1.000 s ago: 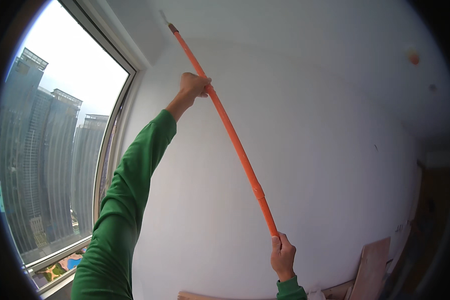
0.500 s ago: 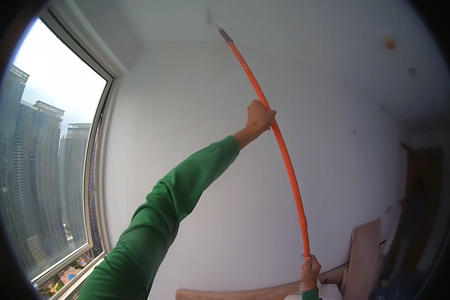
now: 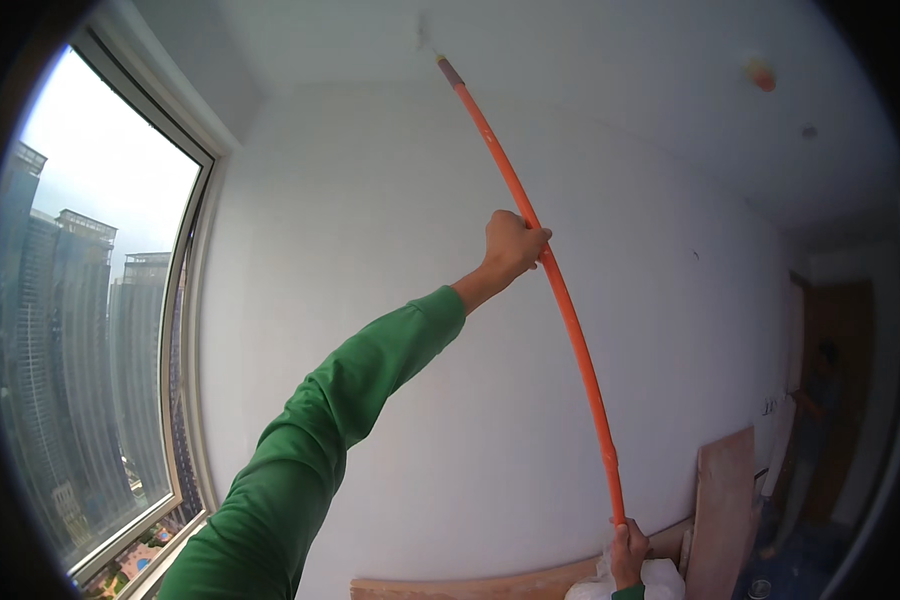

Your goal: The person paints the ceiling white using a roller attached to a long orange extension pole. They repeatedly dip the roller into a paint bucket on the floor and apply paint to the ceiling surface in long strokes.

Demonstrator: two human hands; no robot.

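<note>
Reaching higher than a second ago, the left hand (image 3: 511, 246) clenches the orange pole (image 3: 560, 300) mid-shaft while the right hand (image 3: 628, 550) grips its bottom end; its tip now touches the ceiling (image 3: 590, 60) at far upper centre, above the white wall (image 3: 390, 250).

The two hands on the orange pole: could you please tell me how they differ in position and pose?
The left hand grips the orange pole about midway up, on an outstretched arm; the right hand holds its bottom end, low at the picture's lower edge. The left arm's green sleeve shows nearly whole, while only a cuff shows at the right hand. Both hands are closed around the pole, whose top reaches the ceiling.
</note>
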